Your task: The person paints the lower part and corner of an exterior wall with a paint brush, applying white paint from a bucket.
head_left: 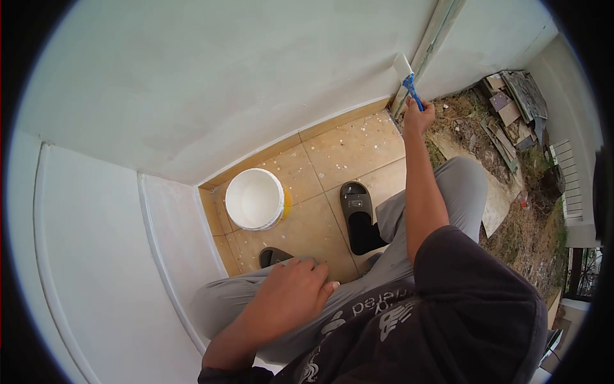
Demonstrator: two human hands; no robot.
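My right hand (419,118) is stretched out ahead and grips a paintbrush (408,80) with a blue handle. Its white-loaded bristles touch the pale wall (211,77) low down, beside a vertical pipe (435,35) at the corner. My left hand (295,291) rests palm down on my left knee, its fingers loosely curled with nothing in them. I am crouching in grey trousers, with a dark slipper (357,208) on each foot. A bucket (254,200) of white paint stands on the tiled floor against the wall, left of my feet.
The tan floor tiles (358,144) are speckled with white paint drops. A white column (96,256) rises at the left. At the right lie dry ground, a pile of broken tiles and debris (515,105) and a white low fence (569,179).
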